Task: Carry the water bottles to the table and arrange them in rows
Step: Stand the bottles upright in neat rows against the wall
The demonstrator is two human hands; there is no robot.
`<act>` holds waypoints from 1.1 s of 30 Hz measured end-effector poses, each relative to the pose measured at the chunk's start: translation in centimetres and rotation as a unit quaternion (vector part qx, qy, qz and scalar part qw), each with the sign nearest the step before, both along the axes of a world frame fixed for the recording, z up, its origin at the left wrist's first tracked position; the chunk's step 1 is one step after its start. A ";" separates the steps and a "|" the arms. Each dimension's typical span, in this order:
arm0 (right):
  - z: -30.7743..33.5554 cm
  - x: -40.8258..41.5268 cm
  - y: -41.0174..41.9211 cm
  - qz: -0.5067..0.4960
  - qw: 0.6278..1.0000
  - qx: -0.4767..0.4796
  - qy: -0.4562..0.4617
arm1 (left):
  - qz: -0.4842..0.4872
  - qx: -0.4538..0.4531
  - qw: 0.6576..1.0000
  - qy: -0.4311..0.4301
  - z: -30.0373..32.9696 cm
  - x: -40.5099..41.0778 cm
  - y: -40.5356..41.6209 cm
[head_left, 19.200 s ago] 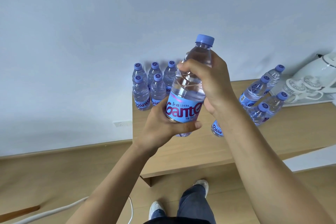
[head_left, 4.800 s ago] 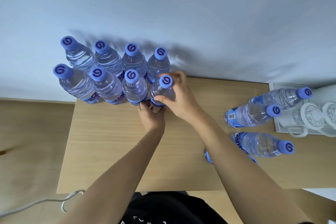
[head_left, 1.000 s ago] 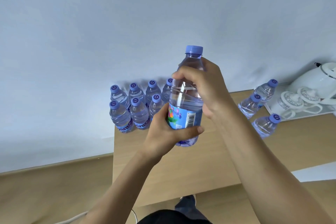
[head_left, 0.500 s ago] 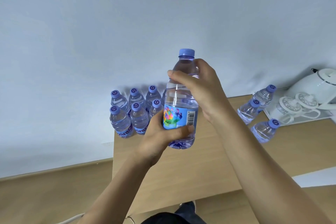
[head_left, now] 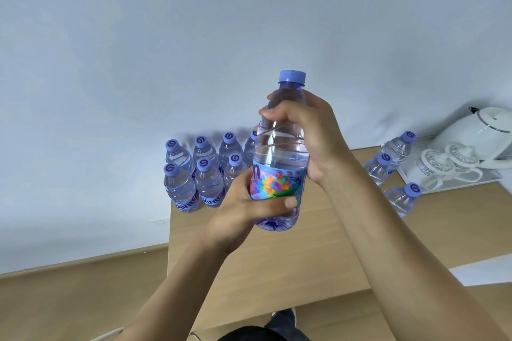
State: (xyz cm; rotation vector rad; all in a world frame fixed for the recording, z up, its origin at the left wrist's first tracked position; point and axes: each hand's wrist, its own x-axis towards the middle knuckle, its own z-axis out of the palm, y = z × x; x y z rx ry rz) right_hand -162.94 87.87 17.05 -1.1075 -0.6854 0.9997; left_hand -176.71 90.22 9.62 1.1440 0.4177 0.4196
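A person holds 1 water bottle [head_left: 279, 152] upright in the air above the wooden surface [head_left: 277, 263], with both hands on it. The left hand [head_left: 238, 216] grips the lower part, its fingers [head_left: 277, 203] curled round the bottle just under the colourful label [head_left: 277, 184], the thumb pressed across the front. The right hand [head_left: 310, 133] grasps the upper part, its fingers curled round the shoulder below the blue cap [head_left: 292, 79]. Behind the held bottle, at the far left corner of the surface against the wall [head_left: 194, 36], a group of standing bottles [head_left: 205, 171] is set in 2 rows, close together; 7 blue caps show, and the held bottle and left hand hide the right end of the group, so the full count cannot be told. Well apart, on the right side of the surface, 3 more bottles [head_left: 393, 163] stand loosely near each other, not lined up with the group. Just beside them, at the far right, a white tray [head_left: 471, 180] carries a white kettle [head_left: 482, 133] and 2 white patterned cups [head_left: 443, 163].
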 end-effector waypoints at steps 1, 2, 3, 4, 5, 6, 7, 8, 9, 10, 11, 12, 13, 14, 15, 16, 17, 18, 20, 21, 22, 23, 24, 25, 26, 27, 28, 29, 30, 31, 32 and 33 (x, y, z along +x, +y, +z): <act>0.0 0.2 -0.1 0.008 1.000 0.005 0.010 | -0.010 -0.009 1.000 -0.011 0.0 0.0 0.0; 0.1 0.3 -0.1 0.015 1.000 0.010 0.015 | -0.017 -0.011 1.000 -0.016 0.0 -0.1 0.1; 0.1 0.4 -0.1 0.020 1.000 0.014 0.013 | -0.020 -0.010 1.000 -0.016 0.0 -0.1 0.1; 0.1 0.5 -0.2 0.023 1.000 0.016 0.008 | -0.017 -0.008 1.000 -0.011 0.0 -0.1 0.1; 0.0 0.5 -0.2 0.023 1.000 0.017 -0.001 | -0.008 -0.007 1.000 -0.005 0.0 -0.1 0.2; 0.0 0.5 -0.2 0.022 1.000 0.018 -0.012 | 0.002 -0.008 1.000 0.000 0.0 -0.1 0.2; -0.1 0.5 -0.2 0.019 0.999 0.018 -0.027 | 0.011 -0.009 1.000 0.003 -0.1 -0.1 0.1; -0.2 0.5 -0.2 0.016 0.999 0.016 -0.044 | 0.018 -0.008 1.000 0.004 -0.1 -0.1 0.0; -0.3 0.4 -0.2 0.012 0.998 0.013 -0.060 | 0.027 -0.006 1.000 0.007 -0.2 -0.1 -0.1; -0.2 0.4 -0.4 0.008 0.997 0.006 -0.072 | 0.037 -0.003 0.999 0.012 -0.2 -0.2 -0.2; -0.2 0.3 -0.5 0.000 0.996 0.000 -0.085 | 0.050 0.000 0.999 0.017 -0.2 -0.2 -0.3; -0.1 0.2 -0.6 -0.012 0.995 -0.005 -0.100 | 0.065 0.006 0.998 0.024 -0.2 -0.2 -0.4; -0.1 0.1 -0.7 -0.025 0.993 -0.010 -0.118 | 0.082 0.018 0.996 0.034 -0.1 -0.1 -0.5; 0.0 0.0 -0.6 -0.038 0.990 -0.017 -0.134 | 0.101 0.036 0.993 0.046 -0.1 0.0 -0.6; 0.0 -0.2 -0.5 -0.050 0.988 -0.028 -0.141 | 0.120 0.059 0.989 0.060 0.0 0.1 -0.7; 0.0 -0.5 -0.4 -0.064 0.987 -0.039 -0.141 | 0.137 0.085 0.984 0.072 0.1 0.2 -0.9; 0.0 -0.6 -0.3 -0.078 0.986 -0.046 -0.137 | 0.152 0.108 0.979 0.081 0.1 0.3 -1.1; -0.1 -0.7 -0.2 -0.089 0.986 -0.048 -0.132 | 0.162 0.124 0.975 0.086 0.2 0.4 -1.4; -0.2 -0.8 -0.1 -0.099 0.986 -0.046 -0.126 | 0.171 0.135 0.972 0.086 0.2 0.5 -1.8; -0.2 -0.8 0.0 -0.102 0.986 -0.049 -0.126 | 0.172 0.135 0.972 0.085 0.1 0.4 -1.9; -0.2 -0.7 0.0 -0.105 0.985 -0.052 -0.126 | 0.170 0.133 0.973 0.084 0.1 0.3 -2.0; -0.2 -0.6 -0.1 -0.106 0.985 -0.054 -0.126 | 0.165 0.130 0.974 0.084 0.1 0.2 -2.0; -0.1 -0.5 -0.1 -0.103 0.986 -0.052 -0.120 | 0.159 0.128 0.975 0.084 0.1 0.1 -2.0; -0.1 -0.5 -0.2 -0.095 0.989 -0.046 -0.105 | 0.151 0.124 0.977 0.082 0.2 0.1 -1.9; 0.0 -0.4 -0.2 -0.086 0.992 -0.038 -0.083 | 0.142 0.117 0.980 0.077 0.2 0.0 -1.8; 0.1 -0.3 -0.3 -0.077 0.995 -0.029 -0.061 | 0.131 0.107 0.983 0.069 0.3 0.0 -1.8; 0.1 -0.2 -0.3 -0.068 0.996 -0.022 -0.046 | 0.117 0.095 0.987 0.060 0.4 0.0 -1.7; 0.2 0.0 -0.4 -0.058 0.997 -0.019 -0.040 | 0.100 0.080 0.990 0.051 0.5 -0.1 -1.5; 0.2 0.2 -0.4 -0.045 0.998 -0.016 -0.038 | 0.081 0.065 0.994 0.043 0.6 -0.2 -1.4; 0.2 0.4 -0.5 -0.028 0.999 -0.012 -0.037 | 0.061 0.052 0.996 0.037 0.6 -0.3 -1.2; 0.3 0.6 -0.6 -0.009 0.999 -0.005 -0.036 | 0.042 0.045 0.997 0.035 0.6 -0.4 -1.1; 0.3 0.7 -0.7 0.009 0.999 0.003 -0.036 | 0.029 0.043 0.998 0.038 0.7 -0.4 -1.1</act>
